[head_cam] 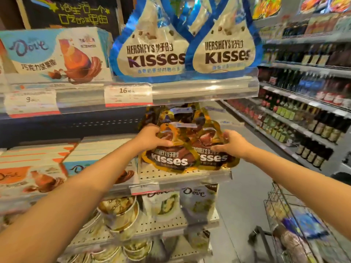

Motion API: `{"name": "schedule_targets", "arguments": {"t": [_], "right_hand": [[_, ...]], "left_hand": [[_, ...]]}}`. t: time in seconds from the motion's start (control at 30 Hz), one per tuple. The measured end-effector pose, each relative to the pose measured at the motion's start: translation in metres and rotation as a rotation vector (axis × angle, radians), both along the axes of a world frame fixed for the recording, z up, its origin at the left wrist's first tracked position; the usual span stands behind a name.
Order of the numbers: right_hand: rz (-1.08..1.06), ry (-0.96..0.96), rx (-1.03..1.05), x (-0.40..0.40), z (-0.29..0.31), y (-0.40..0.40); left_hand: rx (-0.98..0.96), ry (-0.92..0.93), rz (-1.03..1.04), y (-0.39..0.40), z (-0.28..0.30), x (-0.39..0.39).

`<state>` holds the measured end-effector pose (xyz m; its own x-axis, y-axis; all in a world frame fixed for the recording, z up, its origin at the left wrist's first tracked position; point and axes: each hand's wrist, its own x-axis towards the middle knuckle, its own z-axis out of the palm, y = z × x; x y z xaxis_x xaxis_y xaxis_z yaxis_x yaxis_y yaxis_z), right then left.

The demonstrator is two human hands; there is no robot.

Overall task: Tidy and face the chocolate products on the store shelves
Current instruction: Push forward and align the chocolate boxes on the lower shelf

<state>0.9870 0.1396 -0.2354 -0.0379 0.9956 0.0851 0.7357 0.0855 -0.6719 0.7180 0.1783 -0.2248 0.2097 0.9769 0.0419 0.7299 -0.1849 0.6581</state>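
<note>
Left hand (152, 138) gripping left brown bag (171, 158) reading "HERSHEY'S KISSES", right hand (232, 144) curling fingers on right brown bag (212, 154), both sitting on middle shelf (182, 175), white Kisses bags (152, 54) above, Dove boxes (55, 52) beside, price tag (128, 95) showing "16"

Pegboard shelf (171, 172) bears Kisses bags (171, 158) (brown).

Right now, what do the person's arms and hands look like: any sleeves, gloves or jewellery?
Both forearms are bare, with no sleeves in view. The left hand and right hand wear no gloves; no watch, bracelet or ring is visible.
</note>
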Motion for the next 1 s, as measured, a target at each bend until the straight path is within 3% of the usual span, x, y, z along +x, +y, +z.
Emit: {"name": "schedule_targets", "arguments": {"t": [0.1,0.57,0.73,1.0], "right_hand": [[0.135,0.125,-0.087,-0.002,0.001,0.011],[0.296,0.13,-0.195,0.007,0.002,0.027],[0.308,0.128,-0.197,0.007,0.003,0.028],[0.375,0.044,-0.27,0.01,0.009,0.021]], "left_hand": [[0.024,0.026,-0.013,-0.002,-0.001,0.003],[0.14,0.04,0.06,-0.018,-0.005,0.015],[0.008,-0.017,-0.059,-0.019,-0.001,0.004],[-0.007,0.128,-0.092,-0.023,0.004,-0.002]]}}
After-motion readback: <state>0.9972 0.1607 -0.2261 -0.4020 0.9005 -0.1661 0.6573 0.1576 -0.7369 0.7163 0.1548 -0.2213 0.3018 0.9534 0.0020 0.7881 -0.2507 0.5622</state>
